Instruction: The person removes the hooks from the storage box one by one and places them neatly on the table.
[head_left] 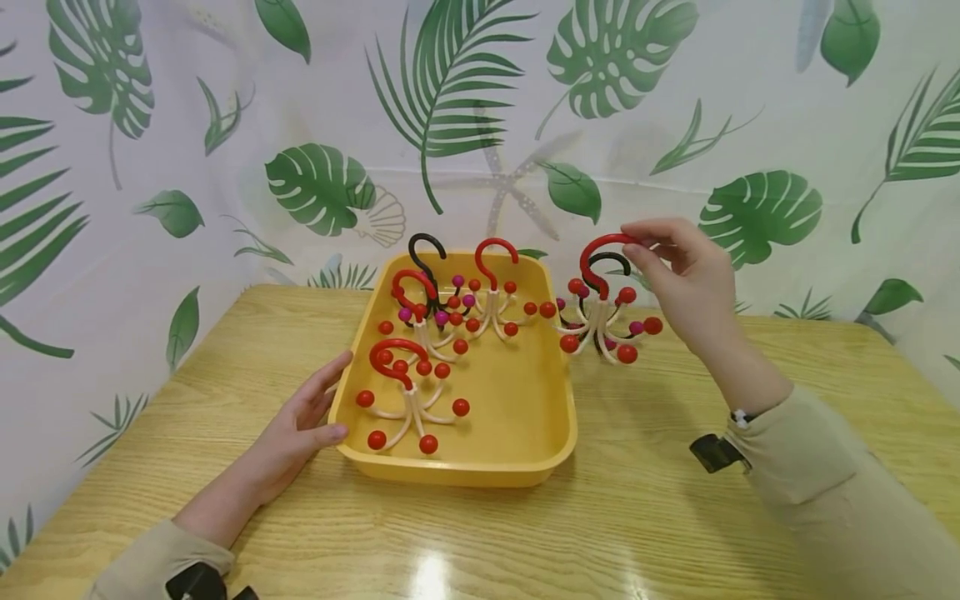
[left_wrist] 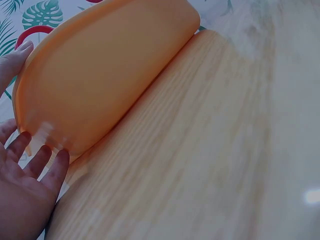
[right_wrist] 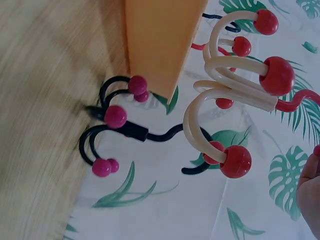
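In the head view my right hand [head_left: 693, 283] pinches the red curved top of a white multi-arm hanging hook with red ball tips [head_left: 600, 321], held upright beside the tray's right side. Partly hidden behind it, a black multi-arm hook with magenta balls [right_wrist: 134, 130] stands on the table, apart from the held one in the right wrist view. My left hand [head_left: 300, 425] rests against the left side of a yellow tray [head_left: 465, 473], its fingers touching the outer wall and the thumb at the rim. In the tray stand three white-and-red hooks, one at front left [head_left: 410, 404], and another black-and-magenta hook [head_left: 423, 258].
The tray sits on a light wood-grain table [head_left: 420, 533]. Behind the table hangs a white cloth with green leaf prints [head_left: 322, 187]. The hooks inside crowd the tray's left and back; bare tray floor shows at front right.
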